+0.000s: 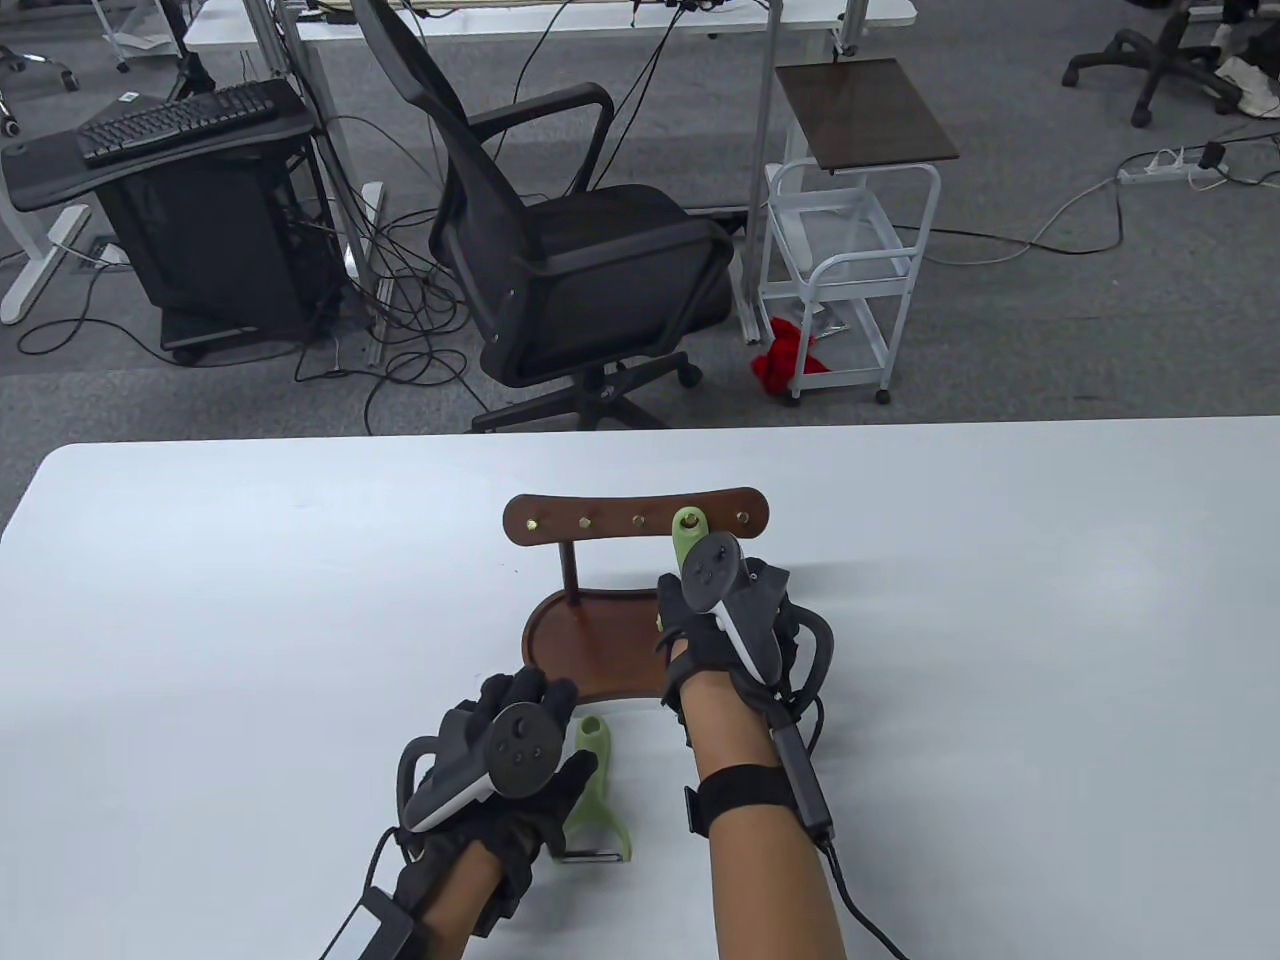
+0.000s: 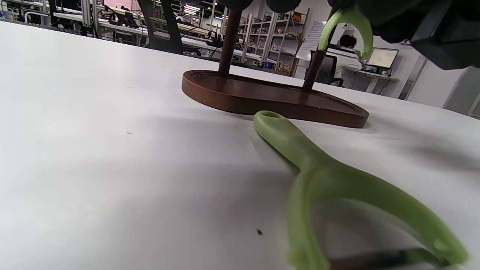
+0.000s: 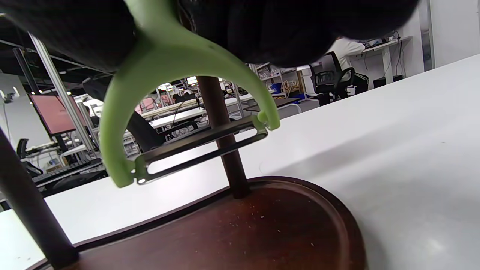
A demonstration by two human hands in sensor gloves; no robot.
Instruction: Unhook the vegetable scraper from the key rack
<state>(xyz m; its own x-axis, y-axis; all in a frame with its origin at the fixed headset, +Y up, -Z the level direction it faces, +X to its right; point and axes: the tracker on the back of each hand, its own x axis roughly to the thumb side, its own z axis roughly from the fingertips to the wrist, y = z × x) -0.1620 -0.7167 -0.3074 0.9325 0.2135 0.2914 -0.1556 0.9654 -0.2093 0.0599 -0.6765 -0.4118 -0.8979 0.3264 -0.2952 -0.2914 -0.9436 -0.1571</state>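
A brown wooden key rack [image 1: 560, 516] stands mid-table on an oval base [image 1: 585, 645]. A green vegetable scraper [image 1: 687, 532] has its loop end at a hook on the rack's top bar. My right hand [image 1: 672, 605] grips its handle. In the right wrist view its forked head and metal blade [image 3: 202, 146] hang above the base [image 3: 262, 228], under my gloved fingers [image 3: 285, 33]. A second green scraper [image 1: 597, 790] lies flat on the table in front of the base, and shows close in the left wrist view [image 2: 322, 180]. My left hand [image 1: 520, 745] rests beside it, fingers spread, holding nothing.
The white table [image 1: 1000, 650] runs wide on both sides of the rack. Behind the table's far edge stand a black office chair [image 1: 570, 250] and a white trolley [image 1: 850, 270] on the floor.
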